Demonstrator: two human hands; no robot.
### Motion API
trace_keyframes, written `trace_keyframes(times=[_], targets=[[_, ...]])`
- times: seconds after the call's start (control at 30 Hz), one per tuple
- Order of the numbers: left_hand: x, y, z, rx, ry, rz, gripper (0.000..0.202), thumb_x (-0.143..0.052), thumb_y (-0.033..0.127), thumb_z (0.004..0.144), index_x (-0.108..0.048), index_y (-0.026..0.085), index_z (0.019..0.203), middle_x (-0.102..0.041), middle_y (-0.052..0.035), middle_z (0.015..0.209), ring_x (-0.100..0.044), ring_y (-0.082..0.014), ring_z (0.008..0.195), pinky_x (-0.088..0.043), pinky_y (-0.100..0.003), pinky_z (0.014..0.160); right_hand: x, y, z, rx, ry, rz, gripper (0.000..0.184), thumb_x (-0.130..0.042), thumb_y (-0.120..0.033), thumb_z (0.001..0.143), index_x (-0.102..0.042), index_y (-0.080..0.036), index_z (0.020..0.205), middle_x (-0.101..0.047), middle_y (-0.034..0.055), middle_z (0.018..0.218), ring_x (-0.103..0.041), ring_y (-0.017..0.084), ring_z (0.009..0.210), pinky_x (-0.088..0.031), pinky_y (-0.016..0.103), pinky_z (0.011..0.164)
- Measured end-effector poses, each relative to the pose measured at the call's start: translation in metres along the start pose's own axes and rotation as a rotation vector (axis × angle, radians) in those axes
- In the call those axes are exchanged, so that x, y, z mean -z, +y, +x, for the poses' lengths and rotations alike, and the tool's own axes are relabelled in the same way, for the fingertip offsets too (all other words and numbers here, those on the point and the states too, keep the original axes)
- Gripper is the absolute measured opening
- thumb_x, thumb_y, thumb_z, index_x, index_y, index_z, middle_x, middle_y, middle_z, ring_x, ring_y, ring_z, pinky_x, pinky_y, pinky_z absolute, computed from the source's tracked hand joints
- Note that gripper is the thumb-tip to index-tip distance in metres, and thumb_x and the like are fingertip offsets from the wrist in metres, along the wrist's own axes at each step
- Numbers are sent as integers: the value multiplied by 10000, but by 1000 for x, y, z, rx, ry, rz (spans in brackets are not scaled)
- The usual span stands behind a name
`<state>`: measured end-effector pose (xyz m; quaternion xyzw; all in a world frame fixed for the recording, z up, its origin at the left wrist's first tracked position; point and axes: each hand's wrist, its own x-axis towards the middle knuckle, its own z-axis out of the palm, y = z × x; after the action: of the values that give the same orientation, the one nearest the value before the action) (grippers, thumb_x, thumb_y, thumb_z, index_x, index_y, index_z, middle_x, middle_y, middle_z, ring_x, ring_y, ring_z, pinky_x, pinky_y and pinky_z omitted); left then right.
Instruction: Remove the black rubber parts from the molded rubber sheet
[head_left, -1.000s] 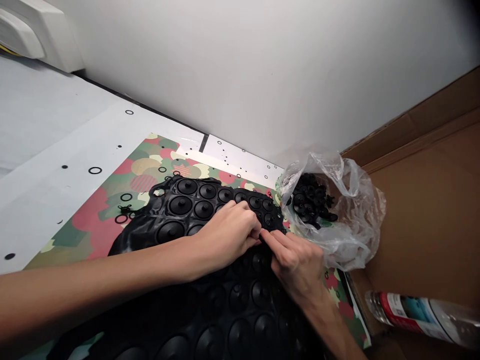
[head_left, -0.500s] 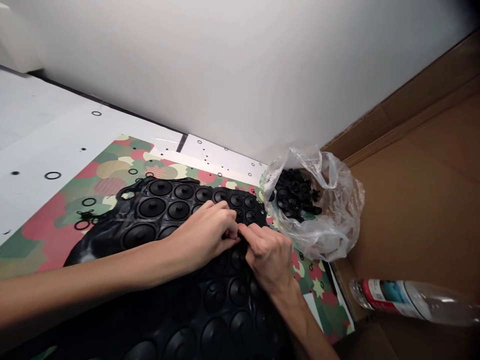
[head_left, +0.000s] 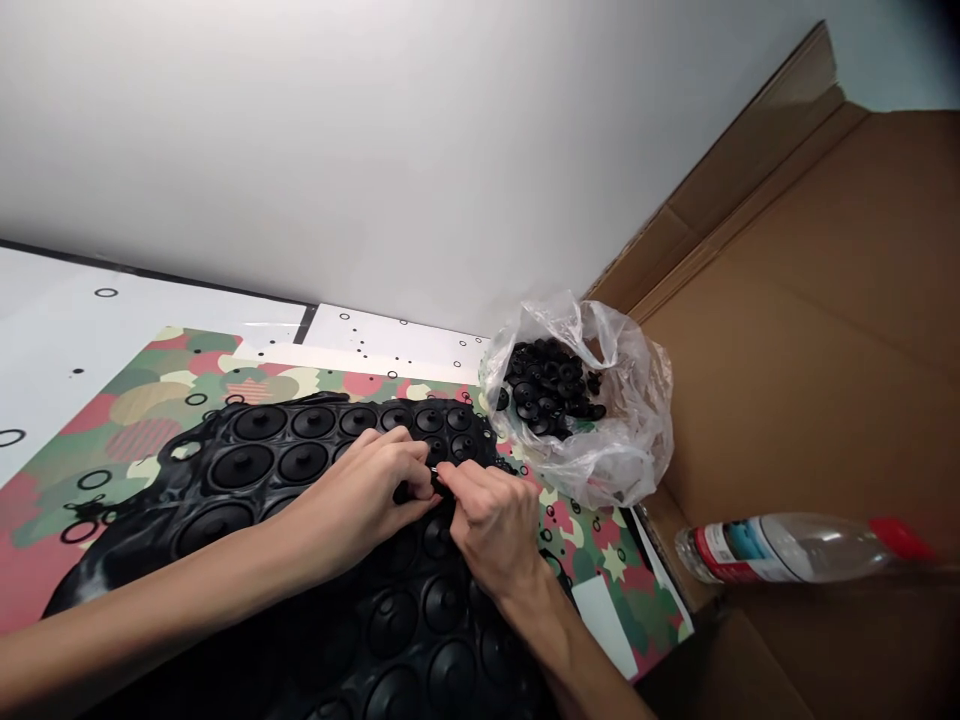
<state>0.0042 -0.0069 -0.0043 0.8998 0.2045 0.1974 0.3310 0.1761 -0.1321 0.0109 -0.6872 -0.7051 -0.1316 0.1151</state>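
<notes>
A large black rubber sheet [head_left: 300,495] carries rows of round moulded discs, each with a small raised nub. My left hand [head_left: 382,475] is closed, thumb and fingers pinching at the sheet among the discs on its right side. Right beside it, my right hand [head_left: 491,515] is also closed on the sheet, fingertips almost touching those of the left. The exact spot between the fingertips is mostly covered, and a tiny bright glint there is too small to name. A clear plastic bag [head_left: 630,430] holding loose black rubber discs [head_left: 551,390] stands just beyond my right hand.
Under the sheet lies a camouflage-patterned board [head_left: 142,400], with black rubber rings [head_left: 94,480] and small bits scattered over it. A cardboard box [head_left: 810,330] stands on the right, with a red-capped plastic bottle [head_left: 817,548] by it. A white wall [head_left: 375,150] rises behind.
The view has shifted, so the sheet, hands and bag appear further left, and the bottle's red cap now shows. Both hands keep their pinch at the sheet, with little other change.
</notes>
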Motion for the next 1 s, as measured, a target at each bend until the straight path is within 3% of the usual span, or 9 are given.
trace_keyframes(times=[0.3, 0.47, 0.7, 0.87, 1.0], targets=[[0, -2, -1, 6, -35, 33, 309, -735, 275, 1038, -691, 220, 738, -678, 6, 853, -568, -221, 910, -343, -366, 825, 1, -2, 6, -108, -101, 193, 351, -603, -18, 936, -816, -278, 1038, -792, -18, 884, -653, 173, 732, -241, 366, 632], [0, 0, -6, 0, -43, 82, 328, -642, 277, 1075, -668, 205, 756, -656, -1, 894, -584, -193, 859, -392, -359, 858, -2, -4, 8, -152, -42, 308, 351, -619, -13, 974, -840, -278, 1037, -783, -21, 846, -693, 161, 715, -247, 337, 610], [-5, -2, -10, -14, -64, 144, 483, -550, 311, 1099, -692, 204, 649, -611, -41, 862, -565, -196, 818, -401, -341, 775, -9, 0, 21, -233, 97, 507, 296, -625, -114, 1115, -868, -284, 1104, -833, -13, 911, -787, 165, 834, -403, 261, 674], [10, 6, -5, 18, -101, 160, 354, -619, 289, 1056, -784, 219, 751, -672, -38, 892, -620, -178, 781, -445, -306, 713, -8, 11, 22, -286, 215, 633, 235, -639, -200, 1135, -862, -260, 1177, -843, 20, 970, -786, 193, 880, -518, 259, 778], [26, 18, -11, 26, -137, 154, 282, -614, 255, 1088, -801, 241, 878, -746, -19, 982, -721, -176, 883, -515, -289, 787, -3, 21, 22, -297, 268, 696, 249, -596, -292, 1170, -833, -220, 1149, -841, 49, 1002, -779, 197, 874, -560, 267, 773]])
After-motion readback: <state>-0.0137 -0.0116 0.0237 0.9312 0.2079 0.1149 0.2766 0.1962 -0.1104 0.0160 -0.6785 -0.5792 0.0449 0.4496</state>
